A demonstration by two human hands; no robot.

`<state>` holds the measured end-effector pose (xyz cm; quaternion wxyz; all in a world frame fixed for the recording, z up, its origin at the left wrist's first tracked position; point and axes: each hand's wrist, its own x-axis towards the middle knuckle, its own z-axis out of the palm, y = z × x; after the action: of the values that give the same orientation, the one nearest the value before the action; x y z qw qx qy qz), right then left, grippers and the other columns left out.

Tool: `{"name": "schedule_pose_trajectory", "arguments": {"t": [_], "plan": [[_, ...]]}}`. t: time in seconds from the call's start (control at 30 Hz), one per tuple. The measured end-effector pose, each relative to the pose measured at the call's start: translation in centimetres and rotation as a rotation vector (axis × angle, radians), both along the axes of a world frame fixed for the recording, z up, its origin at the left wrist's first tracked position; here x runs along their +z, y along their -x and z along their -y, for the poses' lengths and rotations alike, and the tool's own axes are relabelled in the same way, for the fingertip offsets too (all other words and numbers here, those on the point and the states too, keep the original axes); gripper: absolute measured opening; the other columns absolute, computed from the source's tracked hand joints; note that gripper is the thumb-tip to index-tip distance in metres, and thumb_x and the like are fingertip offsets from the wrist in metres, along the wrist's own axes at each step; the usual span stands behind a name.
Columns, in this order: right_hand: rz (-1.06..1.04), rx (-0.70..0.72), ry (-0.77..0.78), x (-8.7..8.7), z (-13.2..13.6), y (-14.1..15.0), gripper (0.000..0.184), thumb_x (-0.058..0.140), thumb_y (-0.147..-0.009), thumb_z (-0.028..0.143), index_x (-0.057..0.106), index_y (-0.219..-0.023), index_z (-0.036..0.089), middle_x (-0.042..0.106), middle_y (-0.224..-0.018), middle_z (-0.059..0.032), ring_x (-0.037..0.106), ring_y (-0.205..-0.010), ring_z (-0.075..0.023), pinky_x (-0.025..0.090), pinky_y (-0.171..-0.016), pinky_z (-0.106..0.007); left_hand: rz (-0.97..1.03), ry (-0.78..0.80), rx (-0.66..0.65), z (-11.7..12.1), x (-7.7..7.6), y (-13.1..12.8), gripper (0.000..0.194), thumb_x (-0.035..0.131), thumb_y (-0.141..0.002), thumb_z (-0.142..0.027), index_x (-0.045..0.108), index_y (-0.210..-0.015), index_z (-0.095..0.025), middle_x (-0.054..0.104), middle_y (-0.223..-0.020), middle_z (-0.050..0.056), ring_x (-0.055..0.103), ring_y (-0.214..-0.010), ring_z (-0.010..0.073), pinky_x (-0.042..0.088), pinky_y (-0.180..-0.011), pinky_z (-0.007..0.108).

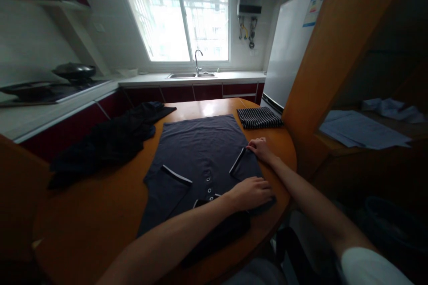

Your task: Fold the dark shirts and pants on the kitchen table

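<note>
A dark grey-blue polo shirt point(200, 142) lies spread on the table, its hem towards the window and its collar near me. Its short sleeves, edged in black and white, are laid inward over the body, and white-ringed buttons run down the placket. My left hand point(252, 192) reaches across the collar to the right shoulder, fingers bent down and closed on the fabric. Further up the right side, my right hand point(262, 149) pinches the shirt's edge beside the sleeve cuff. My left forearm hides part of the dark collar.
A folded black-and-white striped garment point(259, 117) sits at the table's far right. Dark crumpled clothing point(110, 140) is heaped on the left. The wooden table point(100, 218) has a rounded edge. Beyond are a sink point(182, 75), a stove with a wok point(74, 71) and a fridge point(287, 49).
</note>
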<state>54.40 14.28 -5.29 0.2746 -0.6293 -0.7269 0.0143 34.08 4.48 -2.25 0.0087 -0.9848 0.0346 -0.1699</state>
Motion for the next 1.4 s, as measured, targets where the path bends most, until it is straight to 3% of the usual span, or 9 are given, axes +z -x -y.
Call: {"name": "schedule_pose_trajectory", "arguments": {"t": [0.13, 0.27, 0.47, 0.67, 0.83, 0.97, 1.13, 1.27, 1.4], "plan": [[0.064, -0.068, -0.022, 0.5, 0.5, 0.3, 0.021, 0.056, -0.098, 0.031, 0.069, -0.087, 0.02, 0.072, -0.086, -0.0049, 0.061, -0.089, -0.0211, 0.029, -0.093, -0.037, 0.11, 0.185, 0.315, -0.8, 0.3, 0.2, 0.028, 0.041, -0.104, -0.025, 0.064, -0.118, -0.019, 0.07, -0.112, 0.007, 0.063, -0.105, 0.0186, 0.047, -0.095, 0.033], [0.063, -0.23, -0.112, 1.3, 1.6, 1.2, 0.027, 0.044, -0.099, 0.024, 0.069, -0.095, 0.017, 0.071, -0.1, -0.012, 0.059, -0.1, -0.0259, 0.033, -0.096, -0.041, 0.076, 0.219, 0.629, -2.0, -1.0, 0.6, 0.046, 0.039, -0.103, -0.034, 0.049, -0.143, -0.013, 0.047, -0.152, 0.014, 0.038, -0.143, 0.0276, 0.028, -0.118, 0.051], [-0.058, 0.038, -0.036, 0.1, 4.9, 3.8, 0.05, 0.029, -0.1, 0.024, 0.052, -0.143, 0.014, 0.052, -0.148, -0.0129, 0.042, -0.139, -0.0215, 0.031, -0.115, -0.04, -0.056, 0.21, 0.697, -2.7, -2.7, 0.9, 0.063, 0.036, -0.1, -0.04, 0.036, -0.152, -0.005, 0.033, -0.16, 0.018, 0.021, -0.152, 0.0288, 0.017, -0.122, 0.054], [0.163, 0.056, 0.251, -0.7, 6.0, 3.2, 0.06, 0.02, -0.104, 0.045, 0.029, -0.158, 0.019, 0.025, -0.164, -0.0096, 0.015, -0.153, -0.0254, 0.013, -0.12, -0.063, -0.063, 0.288, 0.684, -3.2, -2.8, 0.6, 0.061, 0.041, -0.095, -0.026, 0.035, -0.151, -0.001, 0.027, -0.161, 0.024, 0.018, -0.152, 0.0306, 0.017, -0.122, 0.054], [0.172, 0.005, 0.206, 0.3, 6.0, 3.1, 0.058, 0.027, -0.104, 0.038, 0.027, -0.158, 0.017, 0.021, -0.164, -0.0131, 0.013, -0.153, -0.027, 0.013, -0.119, -0.063, -0.034, 0.616, 0.603, -6.2, 1.5, 1.5, 0.044, 0.041, -0.096, -0.02, 0.055, -0.137, -0.01, 0.05, -0.149, 0.019, 0.044, -0.141, 0.0286, 0.037, -0.114, 0.053], [0.12, 0.072, 0.055, 1.7, 8.0, 4.3, 0.056, 0.03, -0.104, 0.035, 0.028, -0.158, 0.021, 0.024, -0.164, -0.0115, 0.014, -0.153, -0.0266, 0.012, -0.121, -0.062, 0.08, 0.631, 0.525, -7.6, 6.9, 6.6, 0.044, 0.04, -0.099, -0.023, 0.054, -0.14, -0.012, 0.048, -0.151, 0.014, 0.041, -0.143, 0.0239, 0.03, -0.121, 0.044], [0.075, 0.36, 0.054, 3.1, 13.6, 8.3, 0.059, 0.035, -0.104, 0.033, 0.021, -0.16, 0.024, 0.022, -0.165, -0.0087, 0.014, -0.153, -0.0238, 0.013, -0.123, -0.056, -0.12, 0.555, 0.558, -3.3, 8.6, 15.2, 0.051, 0.04, -0.103, -0.027, 0.038, -0.153, -0.017, 0.037, -0.159, 0.01, 0.028, -0.15, 0.0217, 0.023, -0.123, 0.046], [0.071, 0.596, 0.15, 2.8, 18.2, 11.5, 0.072, 0.048, -0.1, 0.038, 0.013, -0.161, 0.025, 0.018, -0.166, -0.0083, 0.014, -0.153, -0.0241, 0.014, -0.124, -0.052, -0.206, 0.485, 0.619, 3.2, 5.5, 19.5, 0.066, 0.049, -0.1, -0.029, 0.021, -0.16, -0.023, 0.022, -0.165, 0.009, 0.018, -0.153, 0.0241, 0.023, -0.123, 0.049], [0.055, 0.649, 0.199, 2.1, 20.2, 12.3, 0.083, 0.059, -0.094, 0.041, 0.013, -0.161, 0.025, 0.021, -0.165, -0.0092, 0.019, -0.152, -0.027, 0.016, -0.125, -0.051, -0.256, 0.433, 0.689, 7.8, 2.2, 21.8, 0.09, 0.062, -0.094, -0.037, 0.003, -0.161, -0.027, 0.011, -0.167, 0.01, 0.014, -0.153, 0.0276, 0.018, -0.123, 0.053]]}}
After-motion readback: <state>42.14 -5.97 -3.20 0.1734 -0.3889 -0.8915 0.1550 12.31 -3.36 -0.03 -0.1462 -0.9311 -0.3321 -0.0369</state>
